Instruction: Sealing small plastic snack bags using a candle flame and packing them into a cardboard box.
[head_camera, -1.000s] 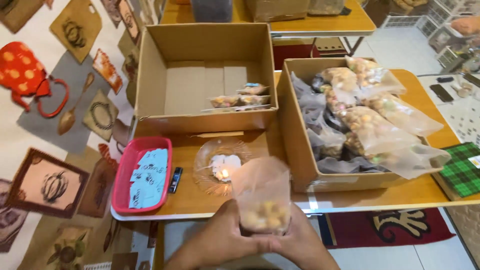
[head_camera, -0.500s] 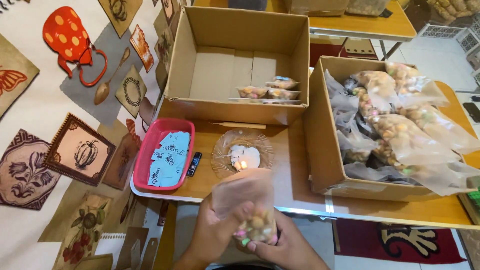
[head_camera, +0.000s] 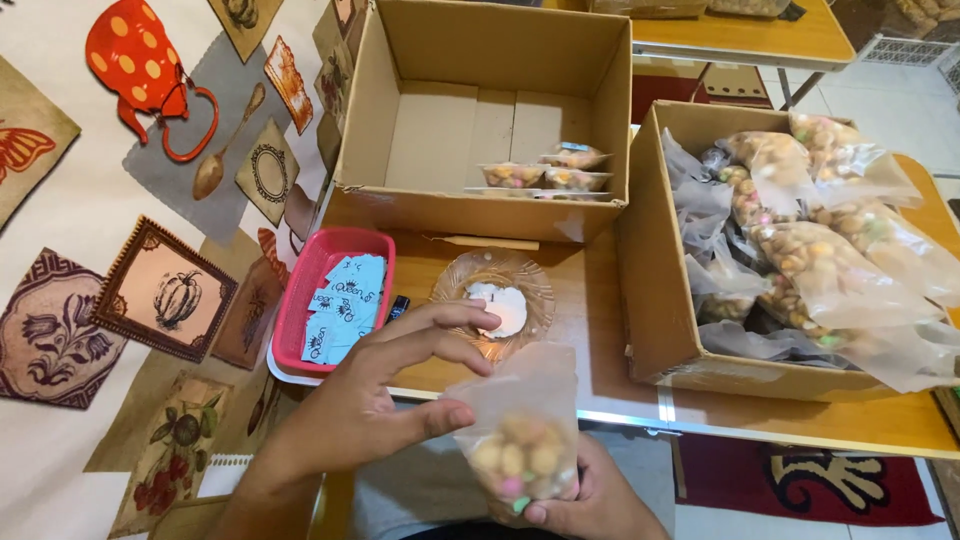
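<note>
Since the earlier frame the left hand (head_camera: 385, 400) had lifted off the bag's neck and opened, its index and middle fingers stretched toward the glass dish (head_camera: 493, 303) while its thumb still pressed the plastic. The small clear bag of snacks (head_camera: 520, 440) stood upright, long axis vertical, its empty open end pointing up and away from the person, its filled bottom cupped in the right hand (head_camera: 580, 500), which closed around it from below. A candle (head_camera: 500, 310) sat in the dish just beyond the left fingertips. Left of that hand lay a red tray (head_camera: 298, 310) of blue paper labels (head_camera: 345, 305). Beyond the dish stood a nearly empty cardboard box (head_camera: 480, 120); right of the hands, a cardboard box of filled bags (head_camera: 660, 280).
</note>
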